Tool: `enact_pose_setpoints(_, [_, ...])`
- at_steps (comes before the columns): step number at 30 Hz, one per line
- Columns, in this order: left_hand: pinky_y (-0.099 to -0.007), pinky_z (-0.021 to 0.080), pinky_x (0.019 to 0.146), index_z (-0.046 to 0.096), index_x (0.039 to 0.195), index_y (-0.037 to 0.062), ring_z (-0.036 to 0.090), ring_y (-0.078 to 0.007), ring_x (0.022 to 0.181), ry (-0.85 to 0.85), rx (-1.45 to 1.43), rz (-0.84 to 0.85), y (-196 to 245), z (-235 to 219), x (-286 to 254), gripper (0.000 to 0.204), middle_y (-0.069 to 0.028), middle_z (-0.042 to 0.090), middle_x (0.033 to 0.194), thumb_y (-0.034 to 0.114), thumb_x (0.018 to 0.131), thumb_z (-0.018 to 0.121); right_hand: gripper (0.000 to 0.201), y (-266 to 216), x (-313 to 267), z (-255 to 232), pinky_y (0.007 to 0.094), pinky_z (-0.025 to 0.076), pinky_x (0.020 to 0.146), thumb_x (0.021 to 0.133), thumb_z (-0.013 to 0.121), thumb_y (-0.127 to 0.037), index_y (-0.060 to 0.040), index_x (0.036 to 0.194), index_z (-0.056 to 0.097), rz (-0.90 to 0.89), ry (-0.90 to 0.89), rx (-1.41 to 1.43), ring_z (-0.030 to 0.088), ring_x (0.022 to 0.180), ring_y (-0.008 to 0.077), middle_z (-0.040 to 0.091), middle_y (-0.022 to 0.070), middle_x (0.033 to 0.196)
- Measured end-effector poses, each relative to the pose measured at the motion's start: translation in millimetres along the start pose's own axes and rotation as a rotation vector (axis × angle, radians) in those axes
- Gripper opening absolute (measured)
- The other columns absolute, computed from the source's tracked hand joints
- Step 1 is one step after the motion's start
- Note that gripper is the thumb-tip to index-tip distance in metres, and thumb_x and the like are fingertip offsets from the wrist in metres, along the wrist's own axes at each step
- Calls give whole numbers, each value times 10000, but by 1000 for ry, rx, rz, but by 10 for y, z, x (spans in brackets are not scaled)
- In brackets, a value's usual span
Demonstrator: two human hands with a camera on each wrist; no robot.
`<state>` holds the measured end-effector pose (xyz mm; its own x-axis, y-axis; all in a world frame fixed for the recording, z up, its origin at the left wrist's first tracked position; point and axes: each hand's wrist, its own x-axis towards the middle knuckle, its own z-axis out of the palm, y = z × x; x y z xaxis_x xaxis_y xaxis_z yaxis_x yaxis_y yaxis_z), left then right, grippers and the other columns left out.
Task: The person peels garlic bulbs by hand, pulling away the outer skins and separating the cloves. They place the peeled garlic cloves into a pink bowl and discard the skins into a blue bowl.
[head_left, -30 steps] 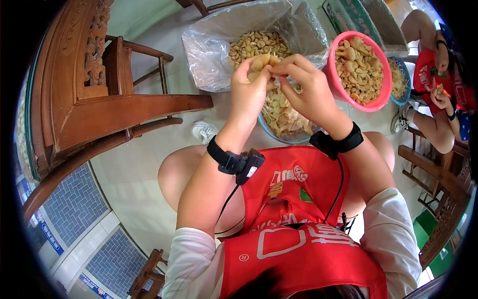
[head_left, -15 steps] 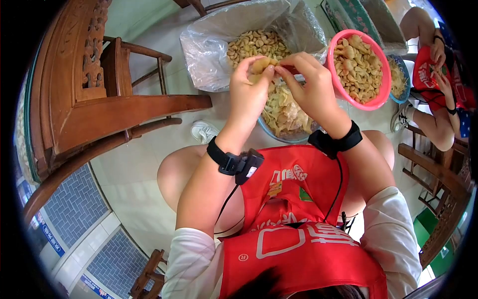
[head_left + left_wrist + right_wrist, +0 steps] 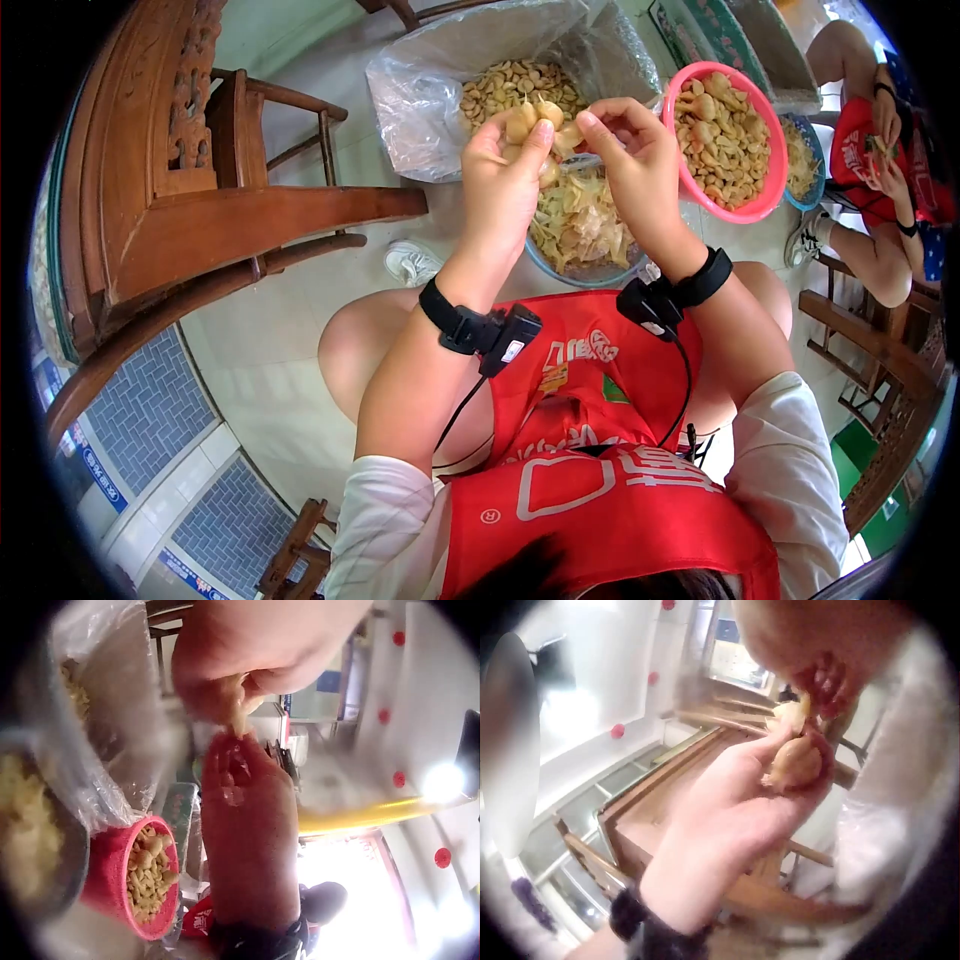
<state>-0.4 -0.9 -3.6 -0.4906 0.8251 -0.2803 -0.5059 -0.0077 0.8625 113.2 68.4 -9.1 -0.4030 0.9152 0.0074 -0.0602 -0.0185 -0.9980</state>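
Note:
In the head view my left hand (image 3: pixel 500 190) holds pale yellow garlic (image 3: pixel 520 122), the thumb pressed against the cloves. My right hand (image 3: pixel 645 175) is close beside it, thumb and fingers pinching a pale garlic piece (image 3: pixel 568 138) at the garlic's right side. In the right wrist view a rounded piece of garlic (image 3: pixel 795 763) lies in the left hand's curled fingers. Below both hands, a blue basin (image 3: pixel 625 272) holds papery garlic skins (image 3: pixel 580 220). Loose cloves (image 3: pixel 520 88) lie in a plastic-lined box (image 3: pixel 415 120) beyond the hands.
A pink bucket (image 3: pixel 778 185) of garlic bulbs and cloves stands to the right. Behind it is another blue basin (image 3: pixel 818 165) with skins. A person in a red apron (image 3: pixel 855 150) sits at far right. Wooden furniture (image 3: pixel 270 235) takes up the left side.
The right hand has drawn slightly right, away from the left, its fingers still pinching a piece. The garlic in the left hand now shows separate cloves.

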Motion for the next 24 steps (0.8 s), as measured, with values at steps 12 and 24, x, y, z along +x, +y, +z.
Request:
enact_pose_setpoints(12, [-240, 502, 702, 566, 1065, 23, 600, -104, 756, -40, 106, -31, -29, -113, 7, 222, -76, 652, 915, 159, 902, 633, 195, 295, 424, -324, 257, 491, 616, 849, 657, -160, 32, 865, 626, 18, 105, -424, 602, 643, 118, 652, 79, 732])
enact_pose_setpoints(24, [-275, 525, 714, 477, 1116, 30, 640, -139, 823, 35, 81, -76, 34, -47, 5, 356, -86, 650, 971, 138, 853, 690, 158, 51, 274, -132, 248, 482, 626, 842, 662, -125, 23, 882, 623, 80, -28, -133, 580, 664, 86, 634, 37, 739])
